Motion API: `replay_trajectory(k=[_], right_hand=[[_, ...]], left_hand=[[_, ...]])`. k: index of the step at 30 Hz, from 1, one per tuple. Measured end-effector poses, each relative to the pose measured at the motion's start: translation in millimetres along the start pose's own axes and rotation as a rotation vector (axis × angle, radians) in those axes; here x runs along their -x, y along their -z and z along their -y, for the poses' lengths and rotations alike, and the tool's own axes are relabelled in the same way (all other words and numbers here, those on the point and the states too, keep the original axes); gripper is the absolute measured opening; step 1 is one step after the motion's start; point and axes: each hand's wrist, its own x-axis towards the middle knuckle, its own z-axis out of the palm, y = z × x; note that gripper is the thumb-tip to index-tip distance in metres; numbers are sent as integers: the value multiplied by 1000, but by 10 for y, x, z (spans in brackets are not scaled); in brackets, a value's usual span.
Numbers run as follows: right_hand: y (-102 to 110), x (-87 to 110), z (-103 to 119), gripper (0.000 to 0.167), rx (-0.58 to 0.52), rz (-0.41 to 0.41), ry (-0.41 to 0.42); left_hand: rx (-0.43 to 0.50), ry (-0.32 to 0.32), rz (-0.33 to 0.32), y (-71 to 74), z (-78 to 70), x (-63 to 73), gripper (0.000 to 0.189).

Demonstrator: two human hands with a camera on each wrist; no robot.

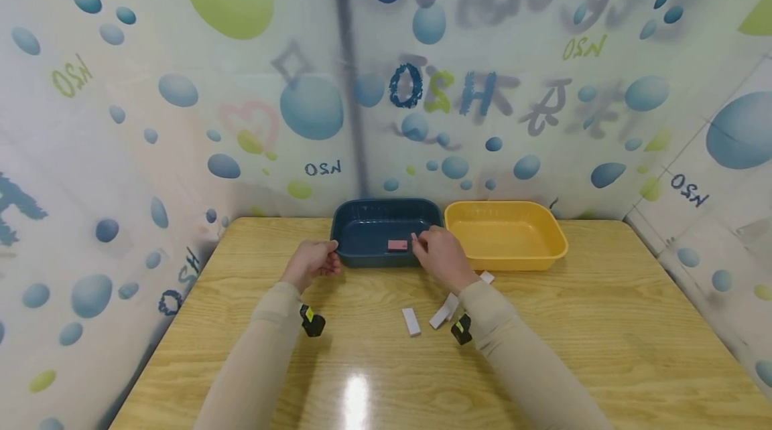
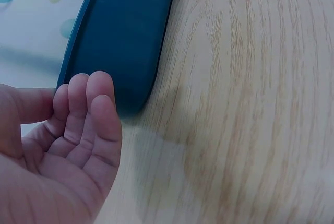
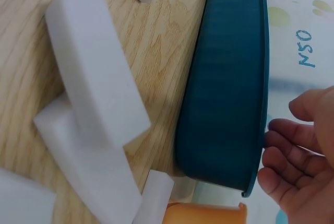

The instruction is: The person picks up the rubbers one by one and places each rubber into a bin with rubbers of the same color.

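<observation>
A dark blue tray (image 1: 362, 260) stands at the back of the table, a pink block (image 1: 397, 244) lying inside it. My left hand (image 1: 312, 261) pinches the tray's left rim between thumb and forefinger, its other fingers curled in the left wrist view. Over the tray's right side is my right hand (image 1: 443, 256), fingers loosely bent. In the right wrist view its thumb and forefinger are apart, with nothing visible between them, and its fingertips overlap the rim. A second small pink piece (image 1: 414, 236) shows right at the right fingertips in the head view.
A yellow tray (image 1: 515, 264) stands directly right of the blue one. Several white blocks (image 1: 411, 321) lie on the wooden table (image 1: 603, 349) in front of the trays, some partly under the right forearm. A patterned curtain (image 1: 519, 115) hangs behind.
</observation>
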Motion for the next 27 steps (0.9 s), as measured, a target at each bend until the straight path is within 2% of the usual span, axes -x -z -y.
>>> replay_trajectory(k=[11,17,27], right_hand=[[98,108,-23,25,-36,-23,20],[176,162,-38,13,-71,-50,37],[333,321,-259,9,-69,-135,50]], left_hand=[[-1,0,-11,-11,-9,23,34],[0,-2,-3,-4,-8,23,34],[-1,-3,0,-9,-14,26,34]])
